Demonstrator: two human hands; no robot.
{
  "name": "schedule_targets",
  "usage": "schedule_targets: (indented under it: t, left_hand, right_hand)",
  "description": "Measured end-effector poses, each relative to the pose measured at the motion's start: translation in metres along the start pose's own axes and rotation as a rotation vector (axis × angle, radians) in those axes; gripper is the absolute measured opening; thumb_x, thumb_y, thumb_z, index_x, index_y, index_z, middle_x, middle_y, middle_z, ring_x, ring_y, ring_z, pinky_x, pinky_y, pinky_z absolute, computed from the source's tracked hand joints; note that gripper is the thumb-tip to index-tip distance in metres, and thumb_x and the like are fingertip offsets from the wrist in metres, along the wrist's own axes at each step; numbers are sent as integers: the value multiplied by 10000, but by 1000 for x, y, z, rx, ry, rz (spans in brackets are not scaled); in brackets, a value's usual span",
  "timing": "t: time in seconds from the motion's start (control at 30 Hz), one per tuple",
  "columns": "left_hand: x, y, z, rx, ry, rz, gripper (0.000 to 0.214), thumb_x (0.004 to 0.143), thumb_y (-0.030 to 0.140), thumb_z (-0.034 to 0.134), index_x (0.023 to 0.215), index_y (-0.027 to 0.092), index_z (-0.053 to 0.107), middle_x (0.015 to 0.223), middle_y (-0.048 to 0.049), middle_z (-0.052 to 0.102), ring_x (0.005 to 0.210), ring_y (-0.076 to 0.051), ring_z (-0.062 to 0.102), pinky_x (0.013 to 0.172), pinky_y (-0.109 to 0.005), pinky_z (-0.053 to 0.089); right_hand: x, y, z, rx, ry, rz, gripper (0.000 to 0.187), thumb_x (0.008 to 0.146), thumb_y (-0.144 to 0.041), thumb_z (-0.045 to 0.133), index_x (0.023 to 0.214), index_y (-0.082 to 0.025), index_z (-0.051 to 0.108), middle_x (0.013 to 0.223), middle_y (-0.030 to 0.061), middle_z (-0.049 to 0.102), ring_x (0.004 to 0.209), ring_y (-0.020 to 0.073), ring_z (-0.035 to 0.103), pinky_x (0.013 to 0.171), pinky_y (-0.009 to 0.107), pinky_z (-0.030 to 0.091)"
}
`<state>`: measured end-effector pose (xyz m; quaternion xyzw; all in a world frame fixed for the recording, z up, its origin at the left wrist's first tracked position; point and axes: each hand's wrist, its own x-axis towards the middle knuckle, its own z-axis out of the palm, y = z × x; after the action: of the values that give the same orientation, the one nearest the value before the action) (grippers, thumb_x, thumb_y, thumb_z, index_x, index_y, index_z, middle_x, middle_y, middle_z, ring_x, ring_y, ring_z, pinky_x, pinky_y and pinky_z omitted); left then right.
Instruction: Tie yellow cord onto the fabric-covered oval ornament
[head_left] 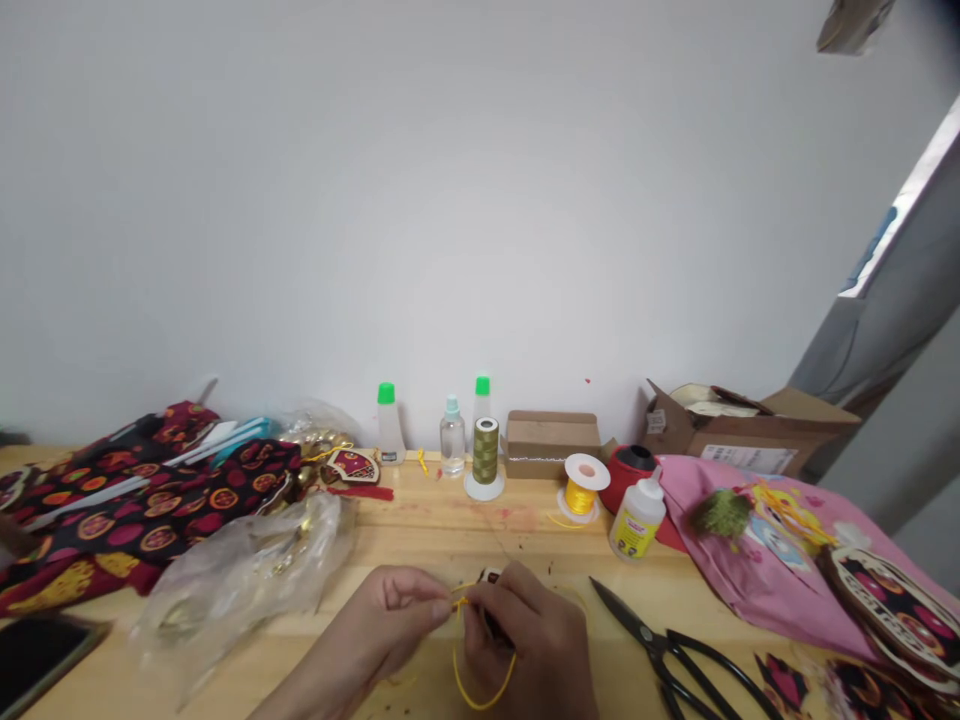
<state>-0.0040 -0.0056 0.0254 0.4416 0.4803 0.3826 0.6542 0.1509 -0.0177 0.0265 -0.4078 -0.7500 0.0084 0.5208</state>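
Observation:
Near the front of the wooden table, my left hand [390, 615] pinches a thin yellow cord [480, 706] between thumb and forefinger. Facing it, my right hand [536, 640] is closed on the same cord at a small knot. The cord hangs in a loop below the fingers. A small dark piece with a pale edge [491, 575] peeks out behind the right fingers; most of it is hidden. Black-handled scissors [652, 640] lie open to the right of my right hand.
Behind stand an olive thread spool [486, 452], a yellow cord spool [581, 495], a glue bottle [637, 520] and a small carton [553, 458]. Patterned fabric [172, 500], a plastic bag [232, 570] and a phone [45, 655] lie left; a pink bag [720, 570] lies right.

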Motion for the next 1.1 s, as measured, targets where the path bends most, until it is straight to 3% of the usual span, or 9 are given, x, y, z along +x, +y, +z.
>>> schedule_targets:
  t: [0.1, 0.2, 0.3, 0.4, 0.53, 0.67, 0.9, 1.0, 1.1]
  left_hand:
    - [3, -3, 0, 46, 50, 32, 314, 505, 410, 701, 606, 125, 617, 359, 80, 400, 345, -29, 235, 370, -182, 137]
    - [3, -1, 4, 128, 106, 131, 273, 498, 383, 710, 602, 139, 643, 429, 34, 527, 399, -59, 373, 406, -175, 261]
    - [1, 4, 9, 246, 121, 267, 186, 545, 342, 688, 616, 170, 683, 572, -27, 646, 545, -134, 519, 523, -210, 378]
    - [-1, 8, 12, 430, 118, 379, 143, 623, 327, 631, 623, 202, 700, 644, -52, 677, 626, -179, 564, 591, -233, 413]
    - [-5, 12, 11, 622, 199, 558, 132, 668, 307, 596, 728, 232, 687, 718, -51, 648, 677, -184, 563, 595, -231, 426]
    - [-11, 17, 9, 751, 186, 781, 111, 706, 243, 556, 755, 233, 655, 1048, -77, 525, 939, -199, 515, 798, -257, 410]
    - [-23, 20, 7, 1043, 247, 1171, 191, 725, 117, 503, 825, 222, 627, 1117, -92, 450, 1000, -196, 482, 853, -305, 399]
    - [-25, 22, 9, 1089, 260, 1219, 193, 710, 119, 513, 805, 226, 642, 1105, -99, 493, 1021, -218, 472, 852, -337, 399]
    - [-19, 19, 13, 893, 281, 1124, 129, 690, 169, 541, 697, 218, 660, 1096, -99, 509, 1032, -238, 470, 874, -381, 384]
  right_hand:
    - [1, 0, -1, 24, 36, -45, 184, 698, -114, 473, 646, -161, 643, 478, 1, 495, 392, 64, 438, 382, 148, 302]
    - [2, 1, -1, 32, 62, -63, 180, 691, -103, 480, 631, -157, 641, 461, -1, 485, 382, 63, 427, 371, 149, 293]
    - [4, 1, -2, 26, 71, -56, 177, 689, -108, 481, 621, -155, 637, 464, 2, 489, 387, 66, 439, 374, 152, 296]
    - [6, -1, -2, 8, 80, -48, 197, 693, -123, 464, 585, -156, 626, 451, -5, 464, 368, 61, 415, 362, 159, 281]
    - [6, -1, -3, -14, 84, -70, 202, 686, -120, 452, 575, -156, 618, 455, -14, 441, 370, 59, 400, 368, 164, 273]
    - [5, -3, -5, -23, 64, -73, 193, 684, -118, 452, 626, -159, 632, 491, -6, 465, 411, 68, 437, 398, 160, 299]
    - [5, -8, -11, -47, 48, -105, 185, 708, -136, 447, 677, -159, 628, 525, -4, 473, 452, 76, 449, 426, 169, 303]
    - [4, -8, -11, -66, 38, -114, 188, 714, -137, 445, 679, -169, 627, 533, -5, 476, 462, 78, 446, 437, 174, 302]
    - [3, -6, -8, -30, 54, -93, 179, 700, -134, 456, 667, -175, 627, 525, -15, 458, 450, 74, 429, 429, 174, 293]
